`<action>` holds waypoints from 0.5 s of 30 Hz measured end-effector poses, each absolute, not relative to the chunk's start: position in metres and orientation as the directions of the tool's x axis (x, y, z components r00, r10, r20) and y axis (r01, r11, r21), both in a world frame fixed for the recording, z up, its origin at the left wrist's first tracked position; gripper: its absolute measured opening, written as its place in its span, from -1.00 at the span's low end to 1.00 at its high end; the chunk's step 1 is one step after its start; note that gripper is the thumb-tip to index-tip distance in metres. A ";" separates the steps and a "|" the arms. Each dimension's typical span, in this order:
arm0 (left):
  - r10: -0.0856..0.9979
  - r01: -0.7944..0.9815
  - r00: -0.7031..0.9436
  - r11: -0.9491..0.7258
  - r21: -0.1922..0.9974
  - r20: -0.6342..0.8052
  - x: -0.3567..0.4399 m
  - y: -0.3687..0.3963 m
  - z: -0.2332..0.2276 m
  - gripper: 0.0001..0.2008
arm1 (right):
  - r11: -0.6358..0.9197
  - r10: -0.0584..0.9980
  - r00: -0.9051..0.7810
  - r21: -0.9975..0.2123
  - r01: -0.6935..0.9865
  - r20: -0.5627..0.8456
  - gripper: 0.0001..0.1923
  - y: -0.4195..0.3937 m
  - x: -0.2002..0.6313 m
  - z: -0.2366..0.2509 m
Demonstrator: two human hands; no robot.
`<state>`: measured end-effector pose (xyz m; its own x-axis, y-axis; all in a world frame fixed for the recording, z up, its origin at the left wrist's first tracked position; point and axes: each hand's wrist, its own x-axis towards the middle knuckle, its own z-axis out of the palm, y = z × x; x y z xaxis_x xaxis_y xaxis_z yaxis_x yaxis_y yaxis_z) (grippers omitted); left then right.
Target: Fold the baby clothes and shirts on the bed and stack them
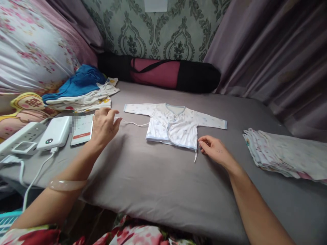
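The shirt [176,127] lies between your left hand [104,125], half-spread, and nearer right hand [216,149], curled (whether either pinches, I cannot tell); its sleeves [211,121] roughly follow the bed's [153,180] near edge.

I can slide across the grey sheet [143,183] before the shirt [176,127]. Folded clothes [288,153] block my right, the phone [83,127] my left.

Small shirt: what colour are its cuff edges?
Light blue cuff edges on the shirt, best seen in the head view.
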<state>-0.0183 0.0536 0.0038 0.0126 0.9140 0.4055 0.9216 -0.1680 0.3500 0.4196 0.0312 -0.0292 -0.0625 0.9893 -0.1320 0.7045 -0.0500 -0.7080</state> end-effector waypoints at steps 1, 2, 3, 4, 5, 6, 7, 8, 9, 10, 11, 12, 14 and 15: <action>0.910 0.920 -0.021 -0.145 0.365 0.413 -0.008 0.051 0.006 -0.75 | -0.031 0.993 -0.057 -0.688 0.725 -0.104 -0.78 0.032 0.422 -0.034; 0.928 0.903 -0.026 -0.137 0.407 0.371 0.004 0.047 0.007 -0.74 | -0.010 0.995 -0.057 -0.668 0.744 -0.078 -0.78 0.032 0.424 -0.039; 0.959 0.874 -0.006 -0.134 0.468 0.285 0.015 0.044 0.005 -0.72 | 0.009 0.997 -0.060 -0.650 0.760 -0.056 -0.78 0.031 0.426 -0.043; 0.984 0.828 0.052 -0.137 0.544 0.168 0.026 0.040 0.003 -0.67 | 0.023 0.997 -0.063 -0.635 0.772 -0.041 -0.77 0.030 0.426 -0.046; 0.991 0.780 0.122 -0.132 0.612 0.057 0.036 0.038 -0.001 -0.62 | 0.031 0.997 -0.066 -0.621 0.783 -0.035 -0.76 0.028 0.425 -0.048; 0.982 0.744 0.185 -0.122 0.657 -0.027 0.044 0.037 -0.006 -0.56 | 0.036 0.997 -0.069 -0.608 0.793 -0.032 -0.74 0.025 0.423 -0.048; 0.971 0.726 0.228 -0.119 0.677 -0.074 0.050 0.036 -0.011 -0.52 | 0.042 0.997 -0.075 -0.592 0.805 -0.032 -0.72 0.022 0.421 -0.047; 0.964 0.725 0.251 -0.129 0.677 -0.084 0.055 0.037 -0.016 -0.49 | 0.053 0.996 -0.087 -0.575 0.817 -0.032 -0.69 0.019 0.417 -0.044; 0.963 0.737 0.259 -0.150 0.659 -0.070 0.059 0.038 -0.021 -0.50 | 0.067 0.994 -0.103 -0.556 0.829 -0.033 -0.67 0.015 0.414 -0.040; 0.966 0.758 0.257 -0.174 0.629 -0.042 0.062 0.039 -0.026 -0.53 | 0.084 0.992 -0.121 -0.535 0.841 -0.036 -0.65 0.012 0.410 -0.036; 0.968 0.779 0.252 -0.196 0.595 -0.011 0.065 0.039 -0.029 -0.58 | 0.095 0.990 -0.134 -0.511 0.854 -0.041 -0.64 0.009 0.407 -0.032; 0.969 0.798 0.245 -0.212 0.564 0.017 0.067 0.040 -0.032 -0.63 | 0.099 0.989 -0.139 -0.485 0.869 -0.047 -0.63 0.006 0.403 -0.027; 0.973 0.829 0.224 -0.219 0.515 0.053 0.071 0.038 -0.035 -0.70 | 0.088 0.992 -0.117 -0.419 0.904 -0.045 -0.64 0.001 0.395 -0.021; 0.975 0.842 0.212 -0.215 0.494 0.063 0.073 0.037 -0.035 -0.71 | 0.075 0.995 -0.095 -0.376 0.924 -0.034 -0.65 0.000 0.390 -0.018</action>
<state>0.0727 0.0367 -0.0345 0.2121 0.9752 0.0632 0.8422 -0.2152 0.4944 0.3900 -0.0003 -0.0179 -0.0950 0.9949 -0.0343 0.9237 0.0753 -0.3756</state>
